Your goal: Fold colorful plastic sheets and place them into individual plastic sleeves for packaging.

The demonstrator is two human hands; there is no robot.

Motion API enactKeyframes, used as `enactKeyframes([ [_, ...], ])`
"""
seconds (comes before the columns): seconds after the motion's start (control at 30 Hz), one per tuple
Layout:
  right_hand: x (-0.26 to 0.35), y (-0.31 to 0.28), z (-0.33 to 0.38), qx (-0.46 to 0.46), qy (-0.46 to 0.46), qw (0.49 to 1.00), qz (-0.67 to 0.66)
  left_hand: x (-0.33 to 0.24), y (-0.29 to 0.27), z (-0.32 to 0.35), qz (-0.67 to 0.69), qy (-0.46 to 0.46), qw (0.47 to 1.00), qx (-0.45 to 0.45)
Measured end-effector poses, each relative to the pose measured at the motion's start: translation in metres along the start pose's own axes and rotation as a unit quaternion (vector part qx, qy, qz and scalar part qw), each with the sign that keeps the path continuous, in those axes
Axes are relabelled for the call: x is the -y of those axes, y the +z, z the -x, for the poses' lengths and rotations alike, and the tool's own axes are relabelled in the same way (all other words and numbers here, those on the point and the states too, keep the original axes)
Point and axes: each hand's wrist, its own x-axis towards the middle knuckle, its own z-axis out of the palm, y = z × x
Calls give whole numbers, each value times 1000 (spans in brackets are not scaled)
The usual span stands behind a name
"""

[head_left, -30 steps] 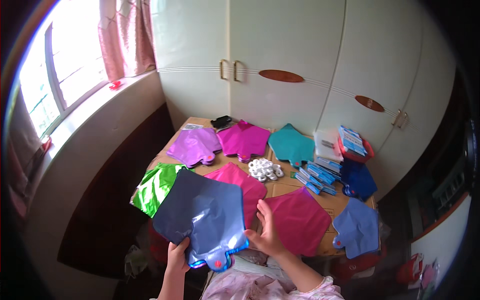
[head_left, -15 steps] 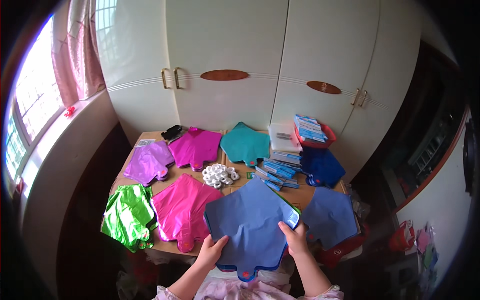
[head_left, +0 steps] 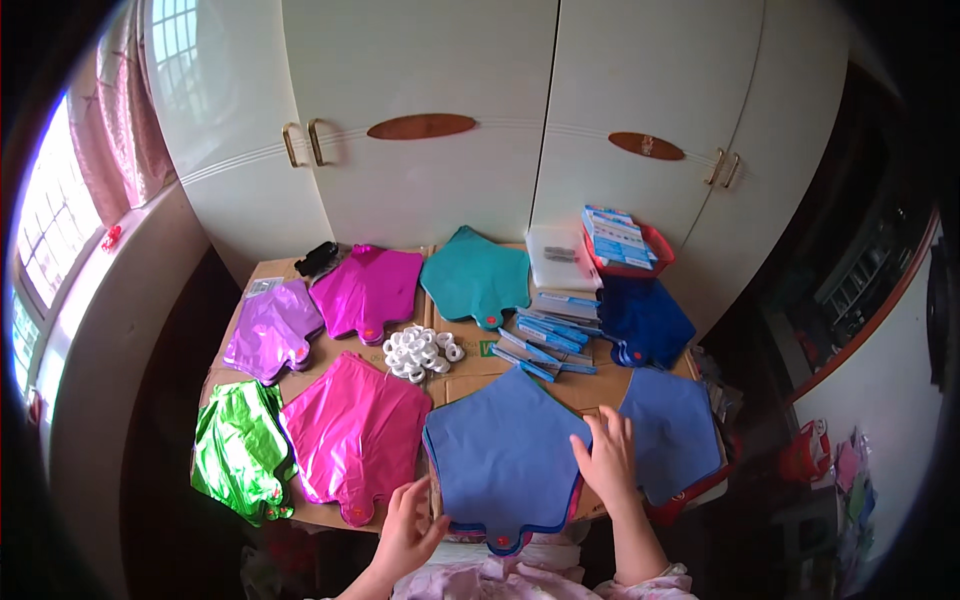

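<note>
A stack of flat, uninflated star-shaped foil balloons (head_left: 505, 450), dull blue on top, lies at the near edge of the table with its tabbed neck toward me. Thin edges of other colours show under the top sheet. My left hand (head_left: 408, 528) is beside the stack's lower left edge, fingers apart and loosely curved. On the other side, my right hand (head_left: 608, 455) is open at the stack's right edge, fingers spread. Neither hand grips the stack.
Around it lie pink (head_left: 355, 430), green (head_left: 240, 445), purple (head_left: 275, 330), magenta (head_left: 368, 292), teal (head_left: 475, 280) and blue (head_left: 672, 435) balloon piles. White rings (head_left: 420, 352) and blue-white packets (head_left: 550, 340) sit mid-table. A red basket (head_left: 655, 250) stands at the back right.
The blue-topped stack, held up in both hands before, now rests on the table. Both hands have let go of its edges. The view has shifted slightly.
</note>
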Motion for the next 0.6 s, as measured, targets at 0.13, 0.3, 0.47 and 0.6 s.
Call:
enactKeyframes([
  [0.13,-5,30,-20,54,-51,996,-41,43,6,38,193,-185,940,210],
  [0.3,-3,52,-33,96,-70,992,-32,51,59,43,472,-398,743,261],
  [0.47,14,36,-12,152,-39,983,-91,68,93,32,603,-509,587,181],
  [0.6,16,30,1,145,-64,982,-106,74,93,32,651,-482,533,245],
])
